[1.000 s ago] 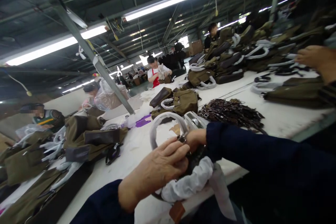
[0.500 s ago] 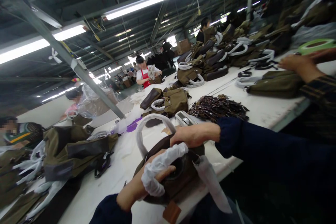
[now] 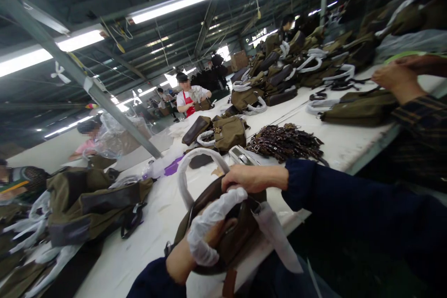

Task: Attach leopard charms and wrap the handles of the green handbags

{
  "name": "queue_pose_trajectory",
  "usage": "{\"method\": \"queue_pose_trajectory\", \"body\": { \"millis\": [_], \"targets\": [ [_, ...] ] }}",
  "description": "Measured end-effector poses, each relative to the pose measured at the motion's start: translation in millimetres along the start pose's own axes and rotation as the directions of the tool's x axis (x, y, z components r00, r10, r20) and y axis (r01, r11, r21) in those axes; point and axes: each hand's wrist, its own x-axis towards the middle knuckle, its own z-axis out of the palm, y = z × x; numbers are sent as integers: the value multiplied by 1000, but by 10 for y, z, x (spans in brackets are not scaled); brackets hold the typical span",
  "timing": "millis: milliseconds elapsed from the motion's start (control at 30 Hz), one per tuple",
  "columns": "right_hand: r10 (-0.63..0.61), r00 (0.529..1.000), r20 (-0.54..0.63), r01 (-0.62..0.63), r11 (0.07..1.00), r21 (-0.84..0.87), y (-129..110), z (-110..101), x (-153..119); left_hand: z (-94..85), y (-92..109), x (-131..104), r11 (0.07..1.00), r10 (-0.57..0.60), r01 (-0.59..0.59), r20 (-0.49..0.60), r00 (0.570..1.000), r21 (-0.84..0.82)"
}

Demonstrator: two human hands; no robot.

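A dark brown and olive handbag [image 3: 240,240] leans at the table's near edge, its two handles wrapped in white covering. My right hand [image 3: 242,178] is closed on the bag's upper rim, beside one end of the near handle [image 3: 198,237]. Under that handle my left hand [image 3: 213,233] reaches into the bag's opening, its fingers largely hidden by the handle and the bag. The far handle [image 3: 183,181] stands upright behind. A pale strip [image 3: 275,235] hangs from the bag's right side, and a brown tab [image 3: 229,283] hangs below.
Olive bags [image 3: 101,200] lie at left, more [image 3: 228,132] ahead, and a large heap [image 3: 275,70] farther back. A pile of dark straps [image 3: 284,142] rests right of centre on the white table [image 3: 139,242]. A co-worker's hand [image 3: 394,79] is at far right; others work beyond.
My left hand has gone deeper into the bag's opening, and its fingers show less. My right hand keeps its hold on the rim. The whole view has shifted slightly.
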Motion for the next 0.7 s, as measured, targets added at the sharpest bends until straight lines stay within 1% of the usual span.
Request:
{"method": "queue_pose_trajectory", "body": {
  "millis": [67,100,133,233,300,367,400,433,500,533,567,600,633,667,700],
  "targets": [
    [-21,1000,-13,21,1000,6,-17,1,-25,19,70,29,1000,-9,11,92,996,-22],
    [-30,999,-24,31,999,31,-31,-14,-51,-11,97,41,999,0,6,118,993,-49],
    [-36,999,-41,38,997,67,-45,-37,-88,-68,115,48,997,12,-3,115,993,-75],
    [-11,990,-142,37,983,179,-86,-130,-271,-332,141,31,992,18,-15,23,1000,-123],
    [14,976,-217,32,978,206,-122,-167,-434,-511,150,-24,990,-5,10,35,999,-137],
    [13,957,-291,34,987,157,-189,-151,-599,-647,153,-112,990,-31,38,52,998,-136],
    [10,938,-346,32,993,115,-240,-120,-675,-696,149,-165,991,-37,40,29,999,-125],
    [9,908,-420,25,997,75,-306,-75,-747,-733,142,-222,994,-39,37,-19,999,-105],
    [30,813,-581,-1,999,50,-472,51,-868,-774,121,-341,999,-33,27,-149,988,-45],
    [49,774,-632,-6,998,70,-565,125,-914,-779,113,-402,1000,-29,26,-205,978,-14],
    [61,761,-646,2,995,96,-658,203,-948,-773,111,-465,999,-27,30,-259,966,10],
    [53,780,-624,22,993,112,-743,281,-966,-757,116,-532,999,-26,38,-310,950,30],
    [23,819,-573,51,992,113,-815,355,-964,-729,129,-603,998,-29,49,-370,929,45],
    [-26,865,-502,86,992,96,-871,423,-942,-686,149,-682,997,-35,64,-448,893,49],
    [-87,898,-431,126,990,64,-909,483,-898,-627,175,-768,995,-51,86,-538,841,40]
  ]
}}
